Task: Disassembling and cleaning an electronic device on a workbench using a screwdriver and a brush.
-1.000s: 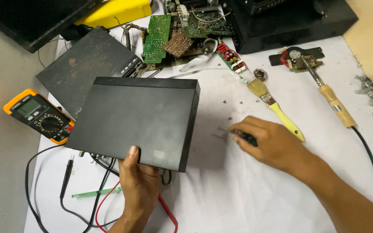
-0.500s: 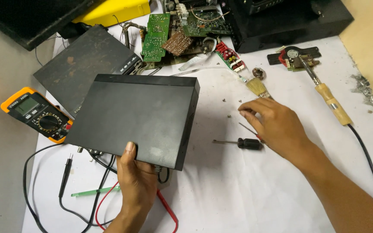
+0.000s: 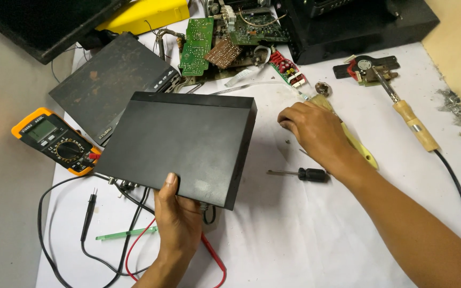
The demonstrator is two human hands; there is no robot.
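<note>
Head view: left hand grips a flat, dusty black box; right hand rests loosely curled, holding nothing.

Right hand left screwdriver, moved up onto yellow-handled brush.

Left hand under black box

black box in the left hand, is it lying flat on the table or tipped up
Tipped up. The black box has its near edge lifted by the left hand, thumb on top, with cables visible beneath that raised edge.
</note>
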